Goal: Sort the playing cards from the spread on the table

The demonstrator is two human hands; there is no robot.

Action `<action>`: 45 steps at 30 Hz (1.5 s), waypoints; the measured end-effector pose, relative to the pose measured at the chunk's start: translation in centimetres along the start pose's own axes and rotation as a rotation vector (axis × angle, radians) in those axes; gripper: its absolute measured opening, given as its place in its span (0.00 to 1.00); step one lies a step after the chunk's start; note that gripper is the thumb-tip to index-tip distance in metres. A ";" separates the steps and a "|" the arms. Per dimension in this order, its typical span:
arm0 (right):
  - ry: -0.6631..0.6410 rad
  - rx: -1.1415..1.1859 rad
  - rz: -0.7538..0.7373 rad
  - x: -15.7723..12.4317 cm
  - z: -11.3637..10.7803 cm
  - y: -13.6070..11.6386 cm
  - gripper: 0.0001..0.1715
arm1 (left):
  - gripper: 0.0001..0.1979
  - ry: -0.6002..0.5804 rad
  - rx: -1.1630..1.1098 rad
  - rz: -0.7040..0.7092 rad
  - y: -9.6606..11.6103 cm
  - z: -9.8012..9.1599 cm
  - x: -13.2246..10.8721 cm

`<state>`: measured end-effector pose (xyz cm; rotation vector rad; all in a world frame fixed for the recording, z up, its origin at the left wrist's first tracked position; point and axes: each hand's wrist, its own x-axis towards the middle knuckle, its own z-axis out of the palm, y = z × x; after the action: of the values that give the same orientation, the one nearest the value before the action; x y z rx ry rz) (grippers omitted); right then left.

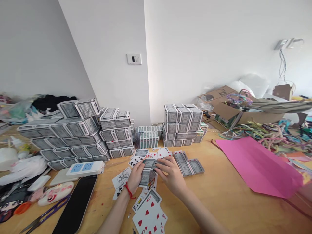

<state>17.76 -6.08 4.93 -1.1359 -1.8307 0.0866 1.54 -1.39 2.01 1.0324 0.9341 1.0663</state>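
Grey-backed playing cards (145,178), joined into a small piece, are held up between my hands over the table. My left hand (135,178) grips their left side, thumb on top; a red string bracelet is round that wrist. My right hand (172,175) has its fingertips bent onto the upper right part of the cards, partly covering it. Loose cards lie below and behind, among them a large three of hearts (146,213) and a joker (122,178). Right of my right hand rests an open piece folded from cards (187,165).
Stacked card blocks stand at left (80,130) and centre right (183,125), with card packs (149,138) between. A black phone (76,204), scissors (46,213) and power strip (85,168) lie left. Pink paper (258,167) and a cardboard box (248,118) are right.
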 end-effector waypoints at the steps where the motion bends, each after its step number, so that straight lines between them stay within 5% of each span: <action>1: -0.005 0.007 0.007 0.0 0.0 0.0 0.09 | 0.19 -0.006 0.002 -0.006 0.0 0.0 0.0; 40: -0.060 0.123 0.111 -0.7 1.0 0.4 0.10 | 0.20 0.065 0.072 0.013 -0.6 0.1 0.2; 45: -0.077 0.137 0.151 -0.7 0.8 0.5 0.21 | 0.21 0.084 0.061 0.034 -0.8 0.0 0.3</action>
<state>17.55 -6.00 3.83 -1.1857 -1.7744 0.3424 1.83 -1.19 1.25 1.0638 1.0246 1.1226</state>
